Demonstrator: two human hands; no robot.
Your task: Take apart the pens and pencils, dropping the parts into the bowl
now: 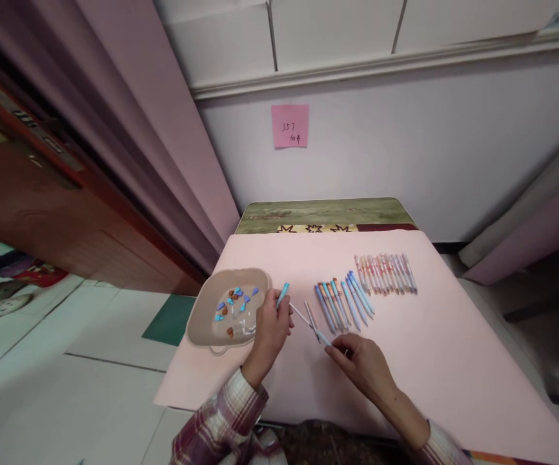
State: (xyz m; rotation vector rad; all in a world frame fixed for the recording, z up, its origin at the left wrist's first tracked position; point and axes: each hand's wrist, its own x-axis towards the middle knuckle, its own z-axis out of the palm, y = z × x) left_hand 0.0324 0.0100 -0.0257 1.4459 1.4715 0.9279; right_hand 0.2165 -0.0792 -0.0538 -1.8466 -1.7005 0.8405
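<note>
My left hand (270, 329) is closed around a bright blue pen barrel (283, 294). A thin white pen refill (301, 314) stretches from beside that hand toward the right one. Between the thumb and fingertips of my right hand (357, 358) is a pale blue pen part (323, 337), whose far end meets the refill; whether it sits around it I cannot tell. Loose thin refills (310, 314) lie on the table just beyond. To their right is a row of blue and brown-topped pens (342, 302).
A beige tub (197, 323) at the left holds small blue, purple and brown pieces and clear bits. Capped slim pens or refills (386, 274) lie in a row at the back right of the pink-covered table (444, 349). A pink note (290, 126) is on the wall.
</note>
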